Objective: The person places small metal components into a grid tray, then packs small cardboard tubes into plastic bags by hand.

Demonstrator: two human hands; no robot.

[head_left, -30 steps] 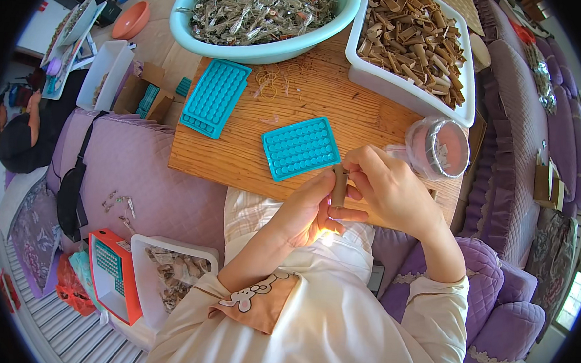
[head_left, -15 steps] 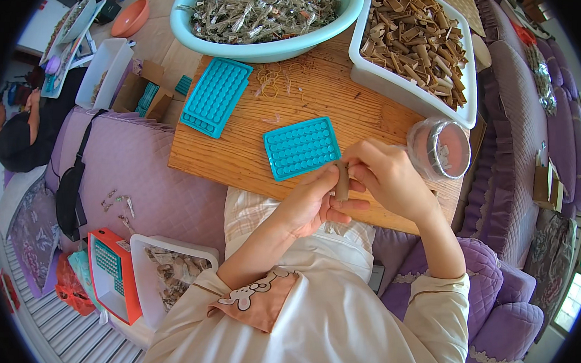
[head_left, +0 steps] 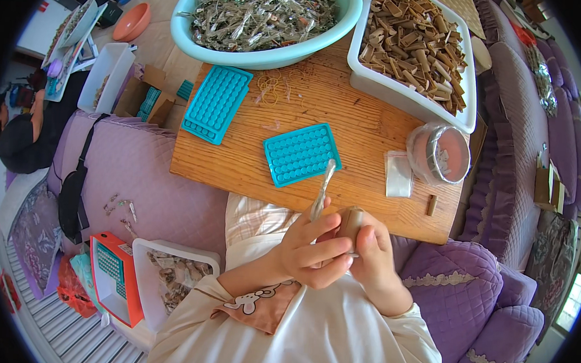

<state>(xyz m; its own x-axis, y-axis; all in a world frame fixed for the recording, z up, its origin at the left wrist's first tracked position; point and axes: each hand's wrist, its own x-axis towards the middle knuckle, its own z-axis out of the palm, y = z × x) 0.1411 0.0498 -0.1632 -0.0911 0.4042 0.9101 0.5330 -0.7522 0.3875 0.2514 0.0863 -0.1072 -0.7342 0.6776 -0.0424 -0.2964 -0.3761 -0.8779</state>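
Just over my lap, in front of the table edge, my two hands meet. My left hand point(head_left: 308, 249) is closed, and a twisted see-through plastic strip point(head_left: 324, 183) sticks up from its fingers. Its fingertips also reach the lower end of a small brown tube point(head_left: 350, 224). My right hand point(head_left: 379, 268) is closed around that tube, with the thumb along its side. A turquoise tray with rows of round cups point(head_left: 302, 154) lies on the table just beyond my hands. What the tube holds, if anything, is hidden.
On the wooden table point(head_left: 239, 162) lie more turquoise trays point(head_left: 216, 104), a small see-through bag point(head_left: 398, 174), a lone brown tube point(head_left: 432, 205) and a pink tub point(head_left: 453, 150). Behind stand a light-blue basin point(head_left: 264, 60) and a white bin of brown pieces point(head_left: 407, 95). A person point(head_left: 27, 135) sits far left.
Both hands have come down toward my lap, off the table edge. The plastic strip now shows in my left hand. The bag and loose tube, formerly covered by my right arm, are visible.
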